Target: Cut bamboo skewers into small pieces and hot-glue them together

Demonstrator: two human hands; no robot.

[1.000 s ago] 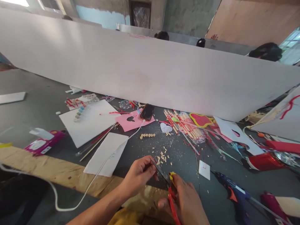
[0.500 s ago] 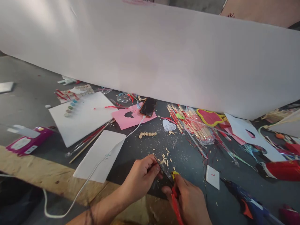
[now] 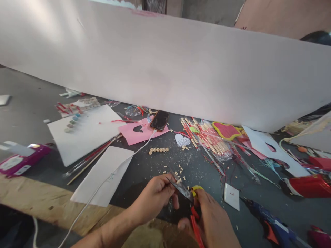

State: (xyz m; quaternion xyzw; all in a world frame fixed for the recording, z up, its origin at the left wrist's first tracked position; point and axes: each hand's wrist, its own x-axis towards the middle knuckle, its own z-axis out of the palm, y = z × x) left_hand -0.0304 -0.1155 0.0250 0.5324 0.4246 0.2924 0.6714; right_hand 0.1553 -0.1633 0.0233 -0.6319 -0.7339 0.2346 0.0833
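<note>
My right hand (image 3: 213, 217) grips a pair of scissors (image 3: 182, 189) with red and yellow handles. Their dark blades point up and left, parted a little near the tips. At those blades is my left hand (image 3: 156, 193), its thumb and forefinger pinched together; whatever they hold is too small or hidden to name. Just beyond the blades lie several short cut wooden stick pieces (image 3: 180, 168) on the dark table. Farther off sits a row of such pieces joined together (image 3: 158, 150).
A bundle of red-and-wood sticks (image 3: 209, 137) lies right of centre, near a paper heart (image 3: 182, 140). A phone (image 3: 159, 120) with a white cable rests on pink paper (image 3: 129, 132). A blue glue gun (image 3: 271, 220) lies at right. A large white board (image 3: 165, 65) stands behind.
The scissor blades have parted from nearly closed, and my right thumb has moved away from the handle. The view has shifted slightly.
</note>
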